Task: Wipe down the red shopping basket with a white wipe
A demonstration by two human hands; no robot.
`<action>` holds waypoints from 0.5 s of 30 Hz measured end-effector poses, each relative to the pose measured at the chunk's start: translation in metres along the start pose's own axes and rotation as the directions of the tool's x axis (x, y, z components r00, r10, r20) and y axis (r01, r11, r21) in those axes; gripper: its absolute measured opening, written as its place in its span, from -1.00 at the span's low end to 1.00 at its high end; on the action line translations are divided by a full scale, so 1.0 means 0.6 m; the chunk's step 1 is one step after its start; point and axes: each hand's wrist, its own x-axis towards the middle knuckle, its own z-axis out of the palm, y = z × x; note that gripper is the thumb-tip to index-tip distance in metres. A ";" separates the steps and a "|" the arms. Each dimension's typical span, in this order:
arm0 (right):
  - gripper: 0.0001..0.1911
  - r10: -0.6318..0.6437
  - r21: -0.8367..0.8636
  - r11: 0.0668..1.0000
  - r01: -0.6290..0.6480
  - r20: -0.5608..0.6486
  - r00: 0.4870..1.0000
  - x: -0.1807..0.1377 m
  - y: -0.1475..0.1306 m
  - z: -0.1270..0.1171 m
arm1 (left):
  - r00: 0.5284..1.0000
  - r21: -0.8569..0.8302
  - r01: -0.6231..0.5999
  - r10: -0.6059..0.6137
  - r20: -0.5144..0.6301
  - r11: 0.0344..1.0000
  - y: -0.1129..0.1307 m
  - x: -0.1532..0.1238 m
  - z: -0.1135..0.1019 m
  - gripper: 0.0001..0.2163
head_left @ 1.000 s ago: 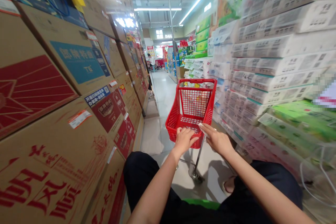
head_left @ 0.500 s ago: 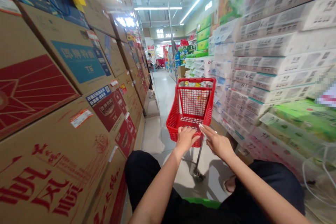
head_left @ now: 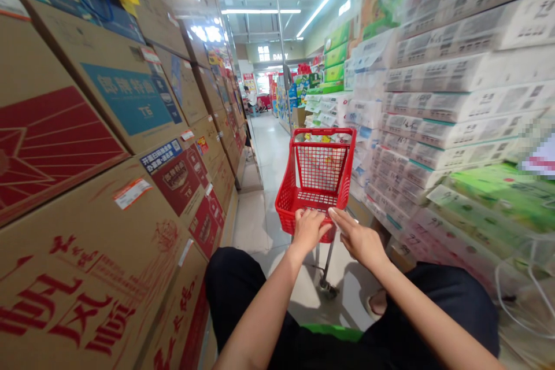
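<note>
While boxes (head_left: pixel 108 196) and blurred tissue packs (head_left: pixel 442 110) flank it, the red cart (head_left: pixel 321 176) stands mid-aisle, its near rim hidden under the clasping left hand (head_left: pixel 309 228); whether the right hand (head_left: pixel 359 240) grips is unclear.

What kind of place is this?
Most likely a supermarket aisle: the left hand grips a red shopping cart, the right hand rests on it, between stacked cardboard cartons and wrapped tissue packs.

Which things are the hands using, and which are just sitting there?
In use: red cart, its near rim gripped by the left hand, the right hand at it too.
Just there: cardboard boxes stacked on the left, wrapped paper packs on the right, a person far down the aisle.
</note>
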 end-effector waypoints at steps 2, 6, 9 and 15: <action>-0.27 -0.023 -0.002 1.000 0.023 0.018 1.000 -0.005 -0.013 0.003 | 1.000 0.007 0.008 -0.008 -0.002 1.000 0.005 0.001 0.002 -0.87; -0.25 -0.020 0.001 1.000 0.020 0.029 0.999 -0.008 -0.004 0.002 | 1.000 -0.016 -0.006 0.006 0.003 1.000 0.007 0.002 -0.002 -0.83; -0.21 0.005 0.001 1.000 -0.005 0.009 1.000 -0.004 0.026 -0.001 | 0.997 -0.062 -0.072 0.073 0.006 0.995 -0.011 0.003 -0.015 -0.78; -0.22 0.139 -0.069 0.988 -0.138 0.010 0.990 0.002 0.047 0.008 | 0.999 0.043 0.024 -0.022 -0.036 0.999 -0.056 0.008 -0.018 -0.83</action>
